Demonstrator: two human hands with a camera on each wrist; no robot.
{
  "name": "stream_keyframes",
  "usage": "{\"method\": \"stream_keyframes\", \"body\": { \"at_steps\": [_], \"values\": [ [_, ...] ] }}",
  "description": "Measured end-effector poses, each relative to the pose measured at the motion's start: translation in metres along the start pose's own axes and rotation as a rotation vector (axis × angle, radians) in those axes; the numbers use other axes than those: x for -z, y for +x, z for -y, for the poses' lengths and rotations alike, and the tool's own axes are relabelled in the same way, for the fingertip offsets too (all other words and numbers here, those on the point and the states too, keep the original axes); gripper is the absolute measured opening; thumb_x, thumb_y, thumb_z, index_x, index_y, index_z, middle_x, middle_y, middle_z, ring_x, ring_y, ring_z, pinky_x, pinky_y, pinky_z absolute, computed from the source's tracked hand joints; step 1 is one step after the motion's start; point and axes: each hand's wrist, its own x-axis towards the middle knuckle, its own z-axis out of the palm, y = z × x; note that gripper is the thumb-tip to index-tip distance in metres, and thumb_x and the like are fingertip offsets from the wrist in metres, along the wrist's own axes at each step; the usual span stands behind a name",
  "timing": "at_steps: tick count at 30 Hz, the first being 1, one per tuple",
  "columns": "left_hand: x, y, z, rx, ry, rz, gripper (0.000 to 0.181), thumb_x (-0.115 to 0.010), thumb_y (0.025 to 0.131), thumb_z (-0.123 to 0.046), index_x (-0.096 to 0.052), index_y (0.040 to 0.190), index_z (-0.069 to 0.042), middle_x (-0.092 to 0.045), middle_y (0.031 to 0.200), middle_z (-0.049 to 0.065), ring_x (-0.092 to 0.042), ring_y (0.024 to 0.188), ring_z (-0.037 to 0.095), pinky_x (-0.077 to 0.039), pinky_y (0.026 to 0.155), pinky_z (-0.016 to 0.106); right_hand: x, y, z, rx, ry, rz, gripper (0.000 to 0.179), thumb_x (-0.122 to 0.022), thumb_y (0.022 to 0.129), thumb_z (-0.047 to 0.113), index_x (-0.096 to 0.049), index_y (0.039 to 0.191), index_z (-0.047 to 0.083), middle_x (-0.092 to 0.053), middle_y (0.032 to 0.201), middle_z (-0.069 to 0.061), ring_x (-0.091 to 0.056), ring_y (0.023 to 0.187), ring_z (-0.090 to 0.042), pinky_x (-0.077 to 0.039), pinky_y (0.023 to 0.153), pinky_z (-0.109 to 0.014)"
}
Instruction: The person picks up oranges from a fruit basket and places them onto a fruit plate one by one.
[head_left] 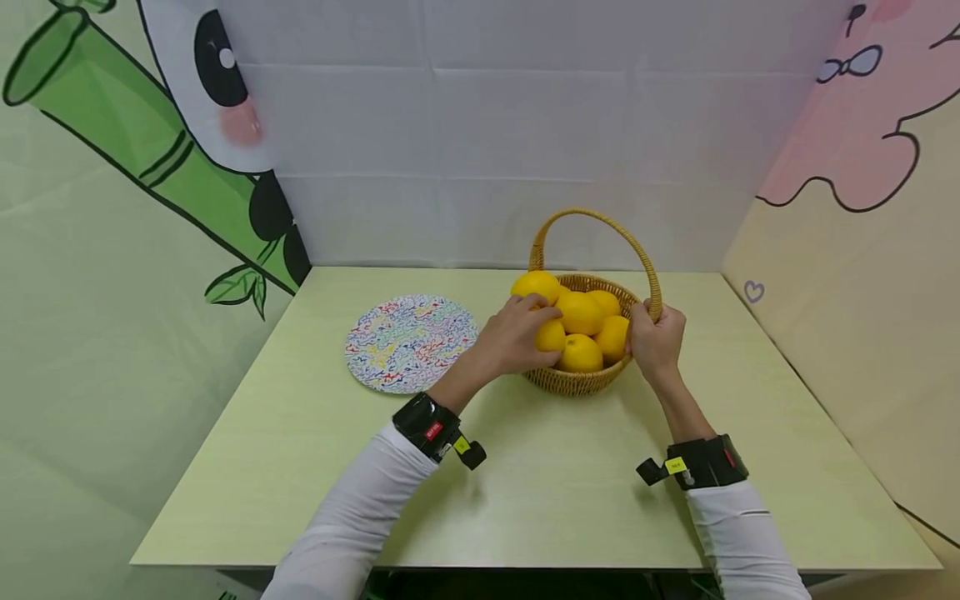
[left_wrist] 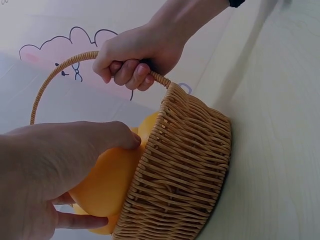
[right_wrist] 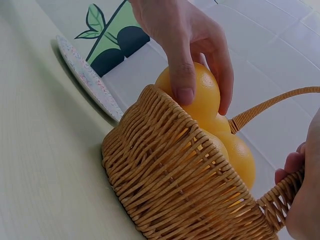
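A wicker basket (head_left: 573, 383) with a tall arched handle (head_left: 588, 215) stands on the table and holds several yellow lemons (head_left: 580, 354). My left hand (head_left: 517, 337) reaches over the basket's left rim. Its thumb and fingers are curled round a lemon (right_wrist: 205, 92) at that side; the left wrist view shows this lemon (left_wrist: 112, 175) against the woven rim. At the basket's right side, my right hand (head_left: 658, 340) grips the lower end of the handle. Its curled fingers (left_wrist: 131, 74) show wrapped round the handle in the left wrist view.
Left of the basket lies a round plate (head_left: 408, 346) with a multicoloured squiggle pattern, partly behind my left forearm. A pale wall hanging (head_left: 480, 125) rises at the table's back edge. Printed side panels flank the table (head_left: 555, 500). Both wrists wear black camera straps (head_left: 705, 462).
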Motion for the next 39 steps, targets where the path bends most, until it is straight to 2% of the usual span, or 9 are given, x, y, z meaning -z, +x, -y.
{"method": "stream_keyframes", "body": {
  "at_steps": [3,7,15,23,31,35,39],
  "values": [
    [-0.001,0.000,0.001,-0.001,0.004,0.000,0.062,-0.083,0.101,-0.044,-0.068,0.155,-0.019,-0.061,0.157,0.008,-0.057,0.141,0.034,-0.066,0.103,0.052,0.000,0.000,-0.001,-0.002,-0.001,0.004,0.049,-0.049,0.106,0.005,-0.047,0.057,0.008,-0.046,0.040,0.002,-0.043,0.028,-0.014,-0.035,0.029,-0.026],
    [-0.003,0.001,0.004,-0.012,-0.006,-0.014,0.062,-0.083,0.100,-0.044,-0.069,0.154,-0.019,-0.062,0.156,0.009,-0.058,0.140,0.034,-0.066,0.103,0.051,0.000,0.000,-0.001,0.000,-0.003,0.000,0.049,-0.049,0.106,0.004,-0.047,0.057,0.008,-0.045,0.039,0.002,-0.042,0.027,-0.016,-0.035,0.029,-0.026],
    [-0.007,0.001,0.008,-0.033,-0.077,-0.072,0.061,-0.086,0.096,-0.042,-0.072,0.149,-0.016,-0.065,0.152,0.011,-0.059,0.138,0.035,-0.063,0.106,0.048,-0.001,0.000,0.000,0.009,-0.009,0.002,0.050,-0.048,0.107,0.001,-0.047,0.058,0.008,-0.045,0.039,0.002,-0.042,0.027,-0.014,-0.036,0.029,-0.026],
    [-0.005,0.001,0.012,-0.097,-0.137,-0.137,0.061,-0.088,0.094,-0.042,-0.073,0.146,-0.013,-0.067,0.149,0.013,-0.063,0.135,0.034,-0.061,0.110,0.049,0.000,0.000,0.000,0.003,-0.002,-0.002,0.049,-0.049,0.107,0.005,-0.047,0.058,0.008,-0.046,0.039,0.001,-0.043,0.027,-0.016,-0.037,0.028,-0.030],
    [0.001,-0.002,0.018,-0.126,-0.244,-0.250,0.058,-0.091,0.092,-0.035,-0.076,0.142,-0.010,-0.069,0.142,0.013,-0.066,0.128,0.032,-0.064,0.104,0.045,0.001,0.000,0.000,0.002,-0.009,-0.009,0.050,-0.050,0.108,0.005,-0.048,0.058,0.008,-0.047,0.041,0.002,-0.043,0.028,-0.029,-0.038,0.029,-0.030],
    [0.004,-0.006,0.022,-0.110,-0.294,-0.308,0.056,-0.092,0.091,-0.032,-0.076,0.140,-0.010,-0.067,0.143,0.013,-0.065,0.133,0.034,-0.066,0.107,0.046,0.001,0.000,0.000,0.001,-0.015,0.000,0.050,-0.049,0.108,0.006,-0.047,0.058,0.007,-0.046,0.040,0.002,-0.043,0.027,-0.025,-0.037,0.028,-0.028],
    [0.011,-0.012,0.028,-0.086,-0.309,-0.357,0.057,-0.094,0.090,-0.030,-0.076,0.140,-0.010,-0.067,0.145,0.015,-0.064,0.136,0.037,-0.068,0.105,0.048,0.001,-0.001,0.000,-0.004,-0.026,0.000,0.050,-0.049,0.107,0.006,-0.048,0.058,0.008,-0.046,0.040,0.002,-0.043,0.027,-0.026,-0.037,0.028,-0.027]
  ]
}}
